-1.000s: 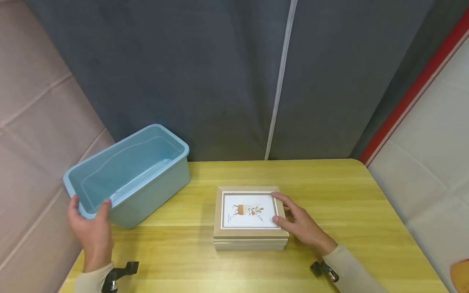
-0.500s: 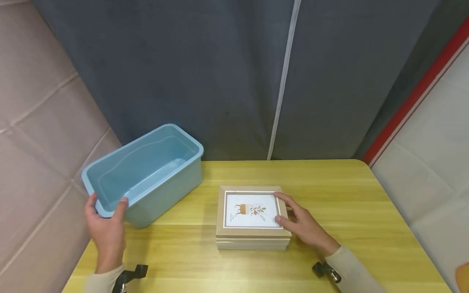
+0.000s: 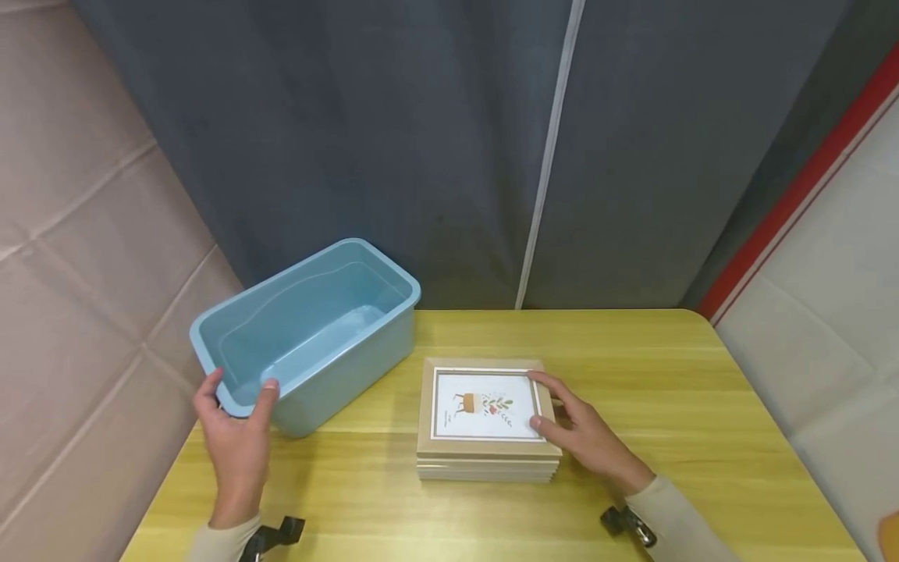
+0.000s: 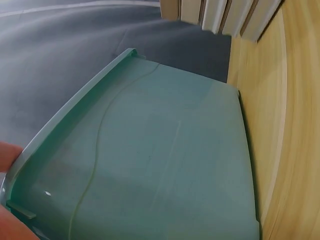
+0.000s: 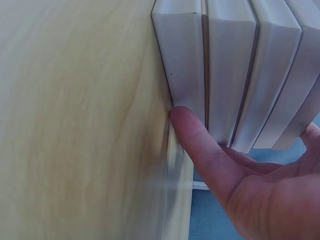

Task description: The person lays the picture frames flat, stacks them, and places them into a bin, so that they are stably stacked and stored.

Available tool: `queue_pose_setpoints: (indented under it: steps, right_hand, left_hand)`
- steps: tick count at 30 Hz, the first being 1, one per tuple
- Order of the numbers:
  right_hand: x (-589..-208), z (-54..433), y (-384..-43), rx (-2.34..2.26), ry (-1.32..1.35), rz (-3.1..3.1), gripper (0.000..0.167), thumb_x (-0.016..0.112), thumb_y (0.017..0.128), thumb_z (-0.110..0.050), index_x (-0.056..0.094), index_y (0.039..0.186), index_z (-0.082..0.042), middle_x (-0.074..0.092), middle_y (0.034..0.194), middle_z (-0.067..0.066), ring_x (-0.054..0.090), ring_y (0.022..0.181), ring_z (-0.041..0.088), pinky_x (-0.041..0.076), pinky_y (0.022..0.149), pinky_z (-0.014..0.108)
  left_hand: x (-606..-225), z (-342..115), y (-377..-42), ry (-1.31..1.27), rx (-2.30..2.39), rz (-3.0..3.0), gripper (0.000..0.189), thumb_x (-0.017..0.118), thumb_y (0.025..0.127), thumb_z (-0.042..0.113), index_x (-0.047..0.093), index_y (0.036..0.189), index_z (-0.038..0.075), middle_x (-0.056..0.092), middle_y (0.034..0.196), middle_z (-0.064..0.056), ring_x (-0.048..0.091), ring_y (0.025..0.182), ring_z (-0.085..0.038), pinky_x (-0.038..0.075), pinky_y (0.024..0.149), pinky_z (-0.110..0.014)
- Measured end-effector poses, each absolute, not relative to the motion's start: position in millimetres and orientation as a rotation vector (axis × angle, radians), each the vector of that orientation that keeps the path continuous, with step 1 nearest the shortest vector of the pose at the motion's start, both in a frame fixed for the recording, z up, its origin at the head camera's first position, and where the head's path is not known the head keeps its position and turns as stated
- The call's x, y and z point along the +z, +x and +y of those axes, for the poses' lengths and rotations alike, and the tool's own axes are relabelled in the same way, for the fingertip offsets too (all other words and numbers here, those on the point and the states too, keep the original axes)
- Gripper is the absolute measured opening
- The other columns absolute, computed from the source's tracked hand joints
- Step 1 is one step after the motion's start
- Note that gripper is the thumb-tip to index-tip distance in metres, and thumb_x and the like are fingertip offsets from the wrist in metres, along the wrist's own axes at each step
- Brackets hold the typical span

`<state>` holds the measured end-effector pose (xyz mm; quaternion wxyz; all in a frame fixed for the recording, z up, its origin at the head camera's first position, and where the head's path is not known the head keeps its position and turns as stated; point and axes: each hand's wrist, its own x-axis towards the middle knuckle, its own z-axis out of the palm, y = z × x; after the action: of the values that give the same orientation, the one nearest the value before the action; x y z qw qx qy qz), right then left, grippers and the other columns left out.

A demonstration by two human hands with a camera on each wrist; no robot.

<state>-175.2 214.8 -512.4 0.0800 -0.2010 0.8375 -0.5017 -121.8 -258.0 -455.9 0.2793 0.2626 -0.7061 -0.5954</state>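
A light blue plastic bin [image 3: 351, 382] stands at the table's left, bare inside. My left hand [image 3: 239, 460] grips its near left corner, thumb and fingers at the rim; in the left wrist view the bin wall [image 4: 165, 150] fills most of the picture. To its right lies a stack of several picture frames [image 3: 485, 470], the top one [image 3: 456, 421] showing a potted plant drawing turned sideways. My right hand [image 3: 593, 441] rests at the stack's right end, thumb and index fingertips on the top frame. The right wrist view shows an extended finger [image 5: 200, 145] along the frames' edges [image 5: 230, 75], down to the table.
The wood-patterned table [image 3: 632, 375] ends at a dark grey curtain [image 3: 351, 140] behind. Pale padded walls [image 3: 91, 312] border the left and right sides, with a red strip [image 3: 794, 187] at the right. A yellow-orange thing [image 3: 890, 535] shows at the lower right edge.
My left hand has slid the blue bin to the right, closer to the stack of picture frames. The right hand stays at the stack, which has hardly shifted.
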Motion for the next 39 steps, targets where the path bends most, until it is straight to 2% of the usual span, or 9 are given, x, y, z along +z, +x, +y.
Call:
queue_pose_setpoints:
  steps: [6,13,23,27,31,35,39]
  right_hand:
    - [-511,215,-179,-1.492,-0.608,2.503,0.066,0.067,0.105,-0.031,0.035,0.162,-0.038,0.040,0.165,0.021,0.063,0.125,0.045,0.055,0.096,0.066]
    - [-513,216,-179,-1.527,-0.598,2.476,0.067,0.067,0.104,-0.027,0.036,0.163,-0.033,0.048,0.157,0.024,0.065,0.122,0.043,0.058,0.092,0.058]
    - [-511,219,-180,-1.539,-0.562,2.455,0.066,0.068,0.104,-0.027,0.037,0.162,-0.034,0.054,0.148,0.024,0.065,0.121,0.041,0.058,0.088,0.049]
    - [-511,219,-180,-1.539,-0.554,2.452,0.066,0.067,0.104,-0.027,0.036,0.163,-0.033,0.054,0.147,0.025,0.065,0.119,0.040,0.058,0.087,0.046]
    - [-512,218,-180,-1.534,-0.556,2.456,0.066,0.067,0.105,-0.027,0.036,0.163,-0.034,0.053,0.148,0.024,0.064,0.121,0.040,0.057,0.089,0.047]
    - [-512,218,-180,-1.530,-0.566,2.454,0.066,0.066,0.105,-0.027,0.036,0.163,-0.033,0.053,0.148,0.025,0.063,0.122,0.041,0.056,0.090,0.051]
    - [-511,218,-180,-1.524,-0.559,2.463,0.066,0.066,0.105,-0.027,0.036,0.162,-0.034,0.054,0.147,0.024,0.064,0.120,0.040,0.056,0.089,0.050]
  left_hand:
    - [-454,-245,-121,0.668,-1.605,-1.941,0.081,0.075,0.098,0.026,0.027,0.162,0.025,0.029,0.170,-0.009,0.031,0.151,-0.031,0.024,0.130,-0.047]
    - [-456,-231,-121,0.611,-1.633,-1.964,0.083,0.075,0.098,0.025,0.024,0.163,0.022,0.028,0.170,-0.010,0.032,0.150,-0.035,0.027,0.128,-0.048]
    - [-458,-208,-123,0.460,-1.618,-2.037,0.086,0.076,0.098,0.024,0.021,0.163,0.012,0.026,0.169,-0.015,0.030,0.152,-0.034,0.025,0.125,-0.059]
    - [-458,-200,-124,0.418,-1.625,-2.062,0.086,0.076,0.098,0.025,0.021,0.163,0.010,0.025,0.168,-0.017,0.031,0.151,-0.034,0.027,0.123,-0.061]
    - [-458,-195,-123,0.413,-1.654,-2.079,0.084,0.074,0.100,0.027,0.021,0.164,0.012,0.024,0.169,-0.015,0.031,0.151,-0.032,0.030,0.122,-0.061]
    - [-458,-196,-121,0.407,-1.676,-2.105,0.084,0.071,0.102,0.026,0.017,0.166,0.014,0.021,0.170,-0.015,0.031,0.150,-0.033,0.035,0.118,-0.062]
    - [-454,-196,-118,0.415,-1.606,-2.143,0.082,0.071,0.101,0.025,0.021,0.166,0.015,0.024,0.164,-0.017,0.033,0.147,-0.034,0.042,0.113,-0.059]
